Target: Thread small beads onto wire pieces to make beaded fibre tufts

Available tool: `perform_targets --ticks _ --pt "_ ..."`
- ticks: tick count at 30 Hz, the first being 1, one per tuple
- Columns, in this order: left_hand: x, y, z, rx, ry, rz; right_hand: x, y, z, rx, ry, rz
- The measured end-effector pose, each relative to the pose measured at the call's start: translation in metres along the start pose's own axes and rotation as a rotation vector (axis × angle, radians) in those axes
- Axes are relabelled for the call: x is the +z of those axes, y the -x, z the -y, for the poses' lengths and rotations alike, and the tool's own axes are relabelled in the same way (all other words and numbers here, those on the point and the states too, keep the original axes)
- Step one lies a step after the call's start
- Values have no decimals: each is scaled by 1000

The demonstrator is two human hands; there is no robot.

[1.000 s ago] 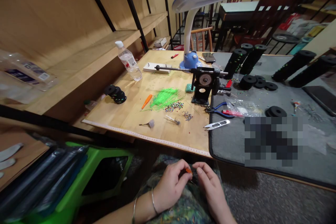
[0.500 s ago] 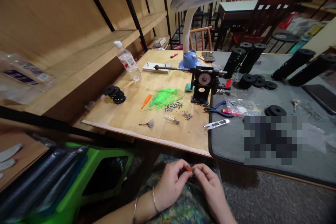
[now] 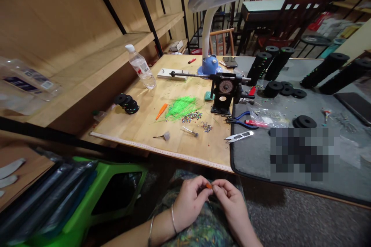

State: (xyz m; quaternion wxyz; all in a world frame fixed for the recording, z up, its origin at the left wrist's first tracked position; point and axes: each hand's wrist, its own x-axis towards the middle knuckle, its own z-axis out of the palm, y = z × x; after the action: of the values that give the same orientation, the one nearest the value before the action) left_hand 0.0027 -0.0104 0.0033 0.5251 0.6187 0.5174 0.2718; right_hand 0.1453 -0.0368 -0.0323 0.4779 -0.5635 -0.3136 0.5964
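Orange piece (image 3: 208,186): held above your lap, in front of the table edge (image 3: 191,157); too small to show what has been finished on it.
Left hand (image 3: 189,202): your thumb and forefinger are pinched together on the orange piece.
Right hand (image 3: 234,206): your thumb and fingertip meet beside the orange piece; whether they clamp it, or something finer, you cannot tell.
Done: as far as can be judged, the piece is taken up and being worked by both hands; black spools (image 3: 257,68) stand with green specks on them.
Left: the piece is not set down; your green strands (image 3: 182,107) and coloured beads (image 3: 191,117) lie loose, untouched.
Tools: your snips (image 3: 240,136) and pliers (image 3: 242,117) lie out of hand.
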Motion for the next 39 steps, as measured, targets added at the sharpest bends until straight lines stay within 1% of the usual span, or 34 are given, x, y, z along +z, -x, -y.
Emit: perform_targets --ticks 4,8,12,14,17,20,24,27,30,32,37,39 --pt "1 0 1 -9 59 -2 -1 4 2 -109 181 -69" --pt "3 1 3 -30 79 -7 -1 9 0 -224 360 -72" --pt "5 1 4 -58 118 -11 0 10 0 -287 419 -82" --pt "6 0 4 -62 153 -6 1 9 1 -264 373 -87" --pt "7 -1 4 -58 185 17 2 5 3 -154 190 -72" --pt "5 -1 4 -39 147 30 2 2 4 -17 -10 -64" --pt "3 -1 2 -26 85 44 1 1 2 108 -156 -69" --pt "1 0 0 -12 34 62 0 2 -1 121 -180 -67" --pt "-2 0 -1 42 -56 26 0 2 -1 108 -139 -74" --pt "-3 0 0 61 -72 19 -1 2 0 98 -106 -75" --pt "-2 -2 3 8 135 57 0 2 3 67 -50 -52" --pt "-1 -3 5 -3 154 54 -1 2 2 33 -9 -45"
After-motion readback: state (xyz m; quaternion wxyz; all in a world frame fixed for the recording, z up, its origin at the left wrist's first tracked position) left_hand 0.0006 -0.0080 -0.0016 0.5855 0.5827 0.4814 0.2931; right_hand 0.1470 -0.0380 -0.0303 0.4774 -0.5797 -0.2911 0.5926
